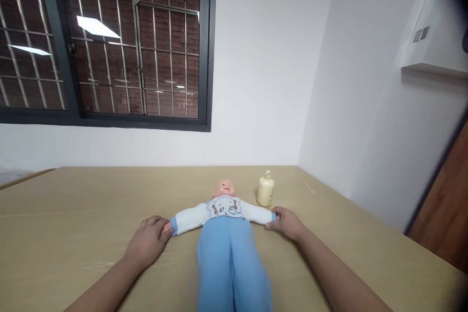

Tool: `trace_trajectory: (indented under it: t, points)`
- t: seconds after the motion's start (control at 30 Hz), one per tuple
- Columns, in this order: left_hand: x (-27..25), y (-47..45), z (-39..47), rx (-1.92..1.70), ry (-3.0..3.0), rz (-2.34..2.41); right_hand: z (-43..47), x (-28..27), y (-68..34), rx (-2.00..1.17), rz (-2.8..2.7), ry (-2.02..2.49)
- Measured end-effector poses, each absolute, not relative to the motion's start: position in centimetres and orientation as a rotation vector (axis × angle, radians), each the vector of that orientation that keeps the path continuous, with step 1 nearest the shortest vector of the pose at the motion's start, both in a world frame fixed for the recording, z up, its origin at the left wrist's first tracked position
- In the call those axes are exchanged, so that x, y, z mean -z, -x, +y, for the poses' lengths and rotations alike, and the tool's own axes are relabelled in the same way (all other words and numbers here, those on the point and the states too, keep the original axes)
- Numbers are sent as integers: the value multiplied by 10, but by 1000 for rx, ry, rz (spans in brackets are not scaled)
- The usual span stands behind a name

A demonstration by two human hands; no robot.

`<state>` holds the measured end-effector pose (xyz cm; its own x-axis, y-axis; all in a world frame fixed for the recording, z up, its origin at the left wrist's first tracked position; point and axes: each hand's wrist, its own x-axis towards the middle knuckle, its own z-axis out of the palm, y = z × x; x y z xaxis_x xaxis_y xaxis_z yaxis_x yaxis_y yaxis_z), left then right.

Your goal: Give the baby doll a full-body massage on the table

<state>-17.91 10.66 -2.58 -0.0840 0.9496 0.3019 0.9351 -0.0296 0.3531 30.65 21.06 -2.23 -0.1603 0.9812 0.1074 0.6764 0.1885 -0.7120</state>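
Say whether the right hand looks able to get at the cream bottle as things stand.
Probably yes: the bottle stands just beyond the right hand, with nothing visible between. That hand's grip on the doll's arm would likely have to open first.

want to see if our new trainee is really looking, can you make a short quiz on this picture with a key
1. True or false: the doll lies face up on the table.
2. Multiple choice: what does the person's left hand hold?
a) a spoon
b) the end of one of the doll's outstretched arms
c) a folded towel
3. Short answer: as the person sees it, on which side of the doll does the cream bottle stand?

Key:
1. True.
2. b.
3. On the right, the same side as the right hand.
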Motion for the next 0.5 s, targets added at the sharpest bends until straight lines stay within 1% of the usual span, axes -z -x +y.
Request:
trace_trajectory:
  t: [0.13, 0.2, 0.33, 0.5]
  points:
    - [23, 177, 108, -836, -1899, 2103, 213, 39, -316, -1183, -1662, 1237]
    - [22, 177, 107, -864, -1794, 2063, 212, 41, -320, -1345, -1541, 1077]
    - [22, 184, 109, -924, -1691, 1986, 209, 37, -321, -1474, -1367, 1001]
    - [26, 191, 118, -976, -1567, 1798, 214, 33, -318, -1476, -1295, 1098]
